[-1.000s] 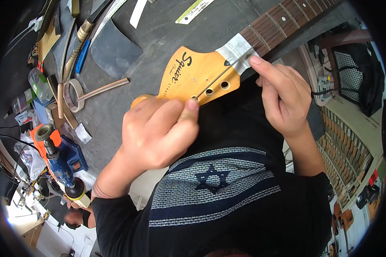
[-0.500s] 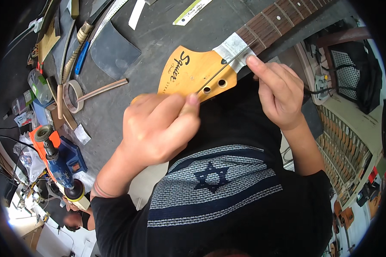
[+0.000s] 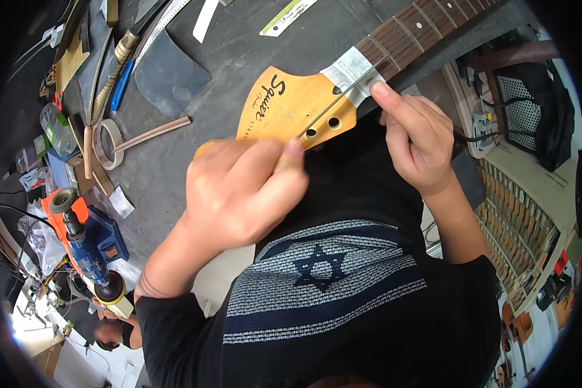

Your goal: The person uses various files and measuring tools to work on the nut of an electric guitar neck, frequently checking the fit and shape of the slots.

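An electric guitar's amber wooden headstock [image 3: 273, 107], with round peg holes, lies face up in front of me. Silvery tape [image 3: 352, 66] covers the neck around the nut. My left hand [image 3: 242, 191] is closed round the near end of a thin file [image 3: 321, 115], a dark, rod-like tool lying slantwise over the headstock to the nut; its handle end is hidden in my fist. My right hand [image 3: 422, 142] has its index fingertip on the neck's taped near edge, the other fingers curled and the thumb partly hidden below. Beyond the tape runs the dark fretted fingerboard [image 3: 404, 39].
On the dark bench lie a tape roll [image 3: 108, 143], a wooden strip [image 3: 154, 134], a blue cutter [image 3: 122, 85] and a grey sheet [image 3: 172, 74]. A blue bench machine [image 3: 87, 249] stands left, with another person [image 3: 113, 330] beyond. A drawer cabinet [image 3: 514, 213] is at right.
My left hand has shifted slightly to the right with the file, along the file's line. The right hand stays at the taped edge, and the headstock has hardly moved.
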Available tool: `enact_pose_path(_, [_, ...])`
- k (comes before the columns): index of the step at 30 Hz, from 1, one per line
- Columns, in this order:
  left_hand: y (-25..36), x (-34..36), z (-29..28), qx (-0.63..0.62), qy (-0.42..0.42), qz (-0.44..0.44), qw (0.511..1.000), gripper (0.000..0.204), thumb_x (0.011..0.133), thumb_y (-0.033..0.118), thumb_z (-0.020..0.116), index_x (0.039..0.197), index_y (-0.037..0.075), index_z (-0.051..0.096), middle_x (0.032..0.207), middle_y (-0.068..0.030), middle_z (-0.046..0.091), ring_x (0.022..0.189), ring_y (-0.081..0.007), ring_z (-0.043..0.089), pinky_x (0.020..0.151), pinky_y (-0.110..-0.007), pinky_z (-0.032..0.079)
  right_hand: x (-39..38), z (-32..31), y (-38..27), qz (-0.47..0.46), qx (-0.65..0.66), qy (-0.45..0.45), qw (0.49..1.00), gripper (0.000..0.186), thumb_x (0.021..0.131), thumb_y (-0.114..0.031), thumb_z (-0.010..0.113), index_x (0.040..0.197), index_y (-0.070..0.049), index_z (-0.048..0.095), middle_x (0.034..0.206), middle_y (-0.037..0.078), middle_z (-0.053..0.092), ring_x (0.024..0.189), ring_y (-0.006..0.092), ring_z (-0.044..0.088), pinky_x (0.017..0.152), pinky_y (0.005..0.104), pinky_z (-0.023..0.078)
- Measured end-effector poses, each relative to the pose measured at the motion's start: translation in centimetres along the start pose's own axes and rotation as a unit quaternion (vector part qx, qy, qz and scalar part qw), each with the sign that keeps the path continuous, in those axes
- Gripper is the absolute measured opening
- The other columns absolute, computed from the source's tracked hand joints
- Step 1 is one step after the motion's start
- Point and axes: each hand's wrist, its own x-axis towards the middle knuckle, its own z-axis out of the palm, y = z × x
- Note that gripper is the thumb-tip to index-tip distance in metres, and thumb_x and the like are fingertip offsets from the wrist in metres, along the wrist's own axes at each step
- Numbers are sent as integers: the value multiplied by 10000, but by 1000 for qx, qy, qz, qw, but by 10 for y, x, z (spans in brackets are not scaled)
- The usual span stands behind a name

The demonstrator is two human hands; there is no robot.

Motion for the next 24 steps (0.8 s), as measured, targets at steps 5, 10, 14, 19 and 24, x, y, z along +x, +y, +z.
enact_pose_path(5, [-1, -7, 1, -5, 22, 21, 1000, 115, 888, 30, 819, 923, 48, 711, 769, -43, 633, 602, -207, 670, 501, -354, 479, 1, -4, 1, -8, -10, 2, 1000, 760, 766, 156, 705, 1483, -90, 759, 858, 52, 717, 640, 228, 595, 616, 367, 487])
enact_pose_path(10, [1, 8, -1, -45, 10, 11, 999, 219, 894, -153, 818, 910, 12, 675, 733, -73, 616, 531, -245, 593, 489, -388, 463, 0, -1, 3, -7, 5, 1, 1000, 754, 771, 150, 712, 1485, -90, 757, 866, 52, 727, 642, 227, 603, 616, 363, 489])
enact_pose_path(14, [-2, 3, 2, -6, 7, 28, 1000, 135, 881, 36, 827, 929, 53, 702, 740, -32, 594, 569, -192, 642, 487, -358, 473, -1, -5, 3, 1, 5, -14, 1000, 741, 774, 149, 709, 1475, -86, 761, 880, 57, 741, 638, 230, 607, 615, 363, 491])
enact_pose_path(19, [-2, -3, -6, -11, -13, 17, 1000, 112, 888, 54, 806, 944, 53, 710, 759, -29, 597, 580, -188, 643, 493, -356, 477, 1, -2, 3, -7, 11, -2, 1000, 728, 774, 150, 707, 1462, -80, 768, 873, 56, 738, 629, 225, 598, 611, 363, 489])
enact_pose_path(24, [-3, -1, 3, -16, 18, 19, 1000, 121, 880, 54, 819, 927, 42, 709, 755, -35, 614, 587, -202, 656, 494, -354, 478, 1, -3, 6, -9, 5, 11, 1000, 724, 769, 151, 706, 1453, -76, 772, 885, 56, 751, 621, 223, 590, 606, 361, 486])
